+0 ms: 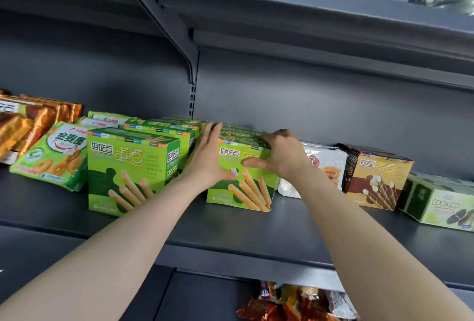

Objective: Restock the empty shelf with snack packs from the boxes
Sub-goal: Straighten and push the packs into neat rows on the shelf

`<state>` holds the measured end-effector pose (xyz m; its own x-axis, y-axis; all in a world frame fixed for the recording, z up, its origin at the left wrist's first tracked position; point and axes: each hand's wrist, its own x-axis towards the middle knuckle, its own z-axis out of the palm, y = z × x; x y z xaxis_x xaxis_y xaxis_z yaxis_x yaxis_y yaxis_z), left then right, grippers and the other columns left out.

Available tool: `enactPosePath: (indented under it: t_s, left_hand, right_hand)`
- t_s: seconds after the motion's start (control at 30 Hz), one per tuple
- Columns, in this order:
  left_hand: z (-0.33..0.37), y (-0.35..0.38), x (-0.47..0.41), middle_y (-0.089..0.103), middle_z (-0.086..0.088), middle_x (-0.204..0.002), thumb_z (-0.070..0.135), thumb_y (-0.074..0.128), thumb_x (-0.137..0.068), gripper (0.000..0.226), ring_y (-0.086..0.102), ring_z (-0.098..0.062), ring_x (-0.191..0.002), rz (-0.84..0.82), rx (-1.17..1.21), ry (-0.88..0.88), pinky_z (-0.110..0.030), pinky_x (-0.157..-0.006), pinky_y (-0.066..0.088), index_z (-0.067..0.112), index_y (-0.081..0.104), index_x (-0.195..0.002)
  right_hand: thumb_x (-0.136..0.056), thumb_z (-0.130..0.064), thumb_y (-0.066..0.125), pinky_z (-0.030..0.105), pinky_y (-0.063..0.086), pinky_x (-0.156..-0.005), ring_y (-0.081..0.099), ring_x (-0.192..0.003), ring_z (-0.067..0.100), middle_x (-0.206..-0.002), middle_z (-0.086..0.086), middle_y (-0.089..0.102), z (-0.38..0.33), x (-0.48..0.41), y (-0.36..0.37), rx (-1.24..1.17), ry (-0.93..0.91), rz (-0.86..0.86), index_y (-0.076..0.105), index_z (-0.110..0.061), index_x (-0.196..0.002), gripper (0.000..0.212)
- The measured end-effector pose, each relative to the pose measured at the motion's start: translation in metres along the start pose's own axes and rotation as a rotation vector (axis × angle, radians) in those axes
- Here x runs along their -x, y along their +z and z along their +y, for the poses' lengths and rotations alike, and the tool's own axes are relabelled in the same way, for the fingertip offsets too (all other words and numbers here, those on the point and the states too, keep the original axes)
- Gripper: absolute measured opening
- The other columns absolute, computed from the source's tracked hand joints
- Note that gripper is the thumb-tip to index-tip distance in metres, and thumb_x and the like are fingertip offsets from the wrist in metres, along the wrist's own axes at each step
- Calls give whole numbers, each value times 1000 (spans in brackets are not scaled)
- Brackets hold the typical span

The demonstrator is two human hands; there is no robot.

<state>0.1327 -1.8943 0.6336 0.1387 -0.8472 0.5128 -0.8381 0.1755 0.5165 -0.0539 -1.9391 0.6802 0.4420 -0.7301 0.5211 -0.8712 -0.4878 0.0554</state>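
A green egg-roll box (246, 192) stands on the dark grey shelf (230, 231), a little right of the middle. My left hand (209, 156) lies flat against its left side, fingers straight. My right hand (279, 154) grips its top right corner, thumb across the front face. More green boxes (241, 133) stand in a row behind it. A second row of the same green boxes (130, 169) stands to the left, apart from my hands.
Green biscuit bags (51, 156) and orange foil packs (28, 120) fill the shelf's left end. Right of the held box sit a white bag (325, 164), a brown egg-roll box (374, 177) and a pale green cookie box (441, 202). Snack bags (295, 302) lie on the shelf below.
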Motion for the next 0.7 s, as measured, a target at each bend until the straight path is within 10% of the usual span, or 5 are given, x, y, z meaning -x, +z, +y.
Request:
enactPosePath:
  t_s: [0.2, 0.7]
  left_hand:
    - [21, -28, -16, 47, 3, -145, 53, 91, -55, 105, 46, -21, -131, -102, -241, 121, -33, -100, 39, 23, 41, -143]
    - [23, -22, -30, 56, -1, -137, 50, 93, -52, 99, 47, -27, -127, -114, -265, 12, -36, -94, 44, 29, 48, -138]
  right_hand:
    - [-56, -80, 72, 38, 45, -94, 55, -116, 30, -126, 7, 60, -3, 0, 8, 16, -2, 5, 49, -14, -138, 108]
    - [-58, -82, 68, 42, 40, -98, 45, -121, 28, -128, 1, 52, -9, -8, 12, 57, 32, -7, 53, -25, -137, 98]
